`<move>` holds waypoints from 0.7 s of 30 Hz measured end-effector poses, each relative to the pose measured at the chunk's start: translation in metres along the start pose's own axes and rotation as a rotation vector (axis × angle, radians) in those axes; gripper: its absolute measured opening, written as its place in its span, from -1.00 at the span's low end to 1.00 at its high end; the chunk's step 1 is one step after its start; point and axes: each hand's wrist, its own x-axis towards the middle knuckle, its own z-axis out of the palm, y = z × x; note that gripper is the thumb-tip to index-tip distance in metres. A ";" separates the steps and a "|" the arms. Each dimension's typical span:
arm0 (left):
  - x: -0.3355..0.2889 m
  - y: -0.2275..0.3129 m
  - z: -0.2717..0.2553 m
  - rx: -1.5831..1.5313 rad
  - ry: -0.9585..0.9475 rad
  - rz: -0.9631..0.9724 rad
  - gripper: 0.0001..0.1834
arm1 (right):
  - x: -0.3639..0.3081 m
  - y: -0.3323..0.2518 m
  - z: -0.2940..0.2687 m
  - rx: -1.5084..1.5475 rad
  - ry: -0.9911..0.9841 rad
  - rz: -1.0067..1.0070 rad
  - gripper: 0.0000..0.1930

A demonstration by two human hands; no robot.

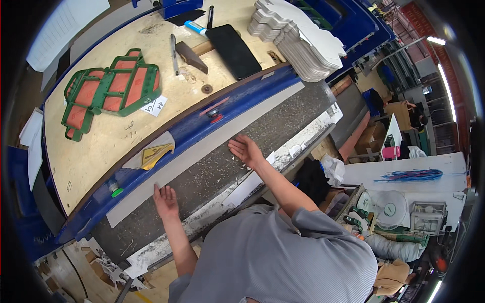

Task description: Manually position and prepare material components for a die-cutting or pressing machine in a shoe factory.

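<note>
A long pale strip of sheet [202, 155] lies along the front of the blue machine edge, on a dark shelf [202, 182] strewn with small scraps. My left hand [165, 202] is palm up over the shelf, its thumb at the strip's near edge and its fingers apart. Farther right, my right hand [245, 151] is turned palm up with loosely curled, parted fingers, close to the same edge. Neither hand visibly holds anything. On the wooden board [101, 156] beyond rests a green cutting die [113, 87] with red foam pads.
A hammer [192, 58], pen [175, 55], blue cutter [195, 27] and black phone [234, 51] lie on the board. Stacked pale cut pieces [303, 45] stand at its right end. Green [117, 193] and red [216, 118] buttons sit on the blue edge [187, 126].
</note>
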 end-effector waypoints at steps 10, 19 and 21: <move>-0.006 -0.014 -0.040 0.229 0.167 0.327 -0.62 | 0.011 0.008 -0.016 -0.472 0.007 -0.250 -0.74; -0.031 -0.036 -0.086 0.360 0.360 0.305 -0.77 | -0.072 -0.061 -0.028 -1.594 -0.822 0.022 -0.52; -0.036 -0.043 -0.078 0.327 0.338 0.333 -0.76 | -0.103 -0.102 0.022 -1.732 -1.111 -0.520 -0.61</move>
